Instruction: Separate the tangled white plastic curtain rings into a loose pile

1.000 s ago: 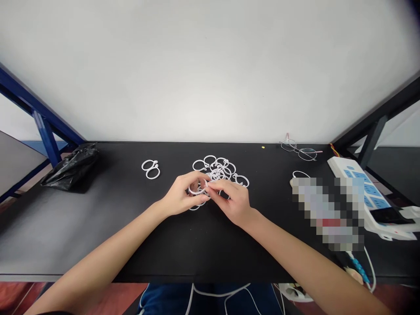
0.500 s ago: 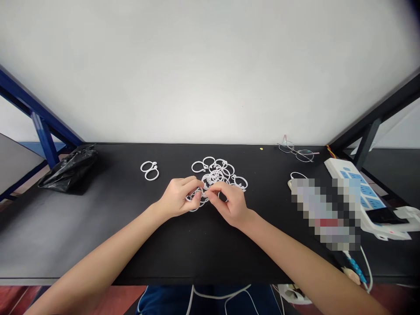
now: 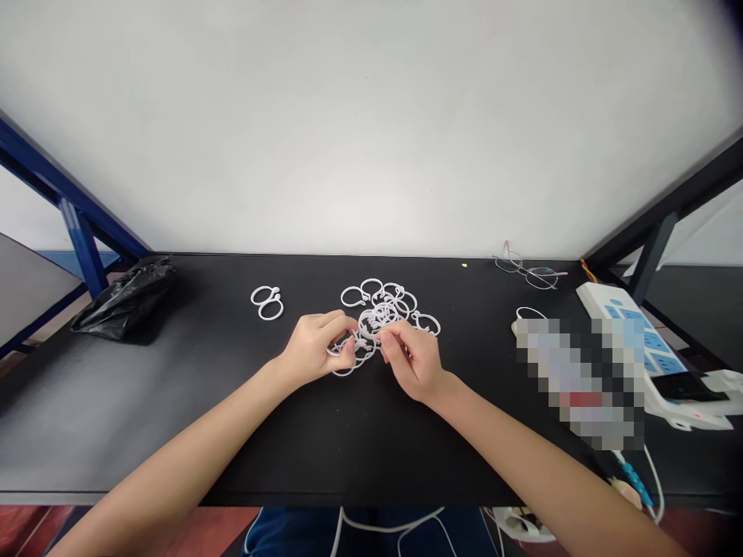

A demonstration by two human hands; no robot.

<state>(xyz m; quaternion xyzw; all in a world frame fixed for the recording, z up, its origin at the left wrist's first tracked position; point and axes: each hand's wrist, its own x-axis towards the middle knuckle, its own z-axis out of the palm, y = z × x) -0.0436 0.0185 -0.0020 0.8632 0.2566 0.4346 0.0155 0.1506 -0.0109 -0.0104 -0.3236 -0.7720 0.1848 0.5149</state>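
Note:
In the middle of the black table lies a loose pile of white plastic rings [image 3: 384,313], each with a small knob or clasp. My left hand [image 3: 316,346] pinches a white ring [image 3: 335,353] between thumb and index finger at the near left side of the pile. More rings lie just under and beside those fingertips. At the near right side, my right hand [image 3: 413,357] has its thumb and index finger pressed together, close to the rings; what is between them, if anything, is hidden. Two linked-looking white rings [image 3: 270,309] lie apart, farther left.
A crumpled black plastic bag [image 3: 124,302] sits at the far left. Eyeglasses [image 3: 541,278] rest at the back right. A power strip [image 3: 641,333] and a blurred-out device [image 3: 580,387] with a white cable [image 3: 655,472] occupy the right side.
My right hand has moved a little right, opening a gap between the two hands' fingertips. My left hand stays almost in place, holding the ring. The view shifted slightly.

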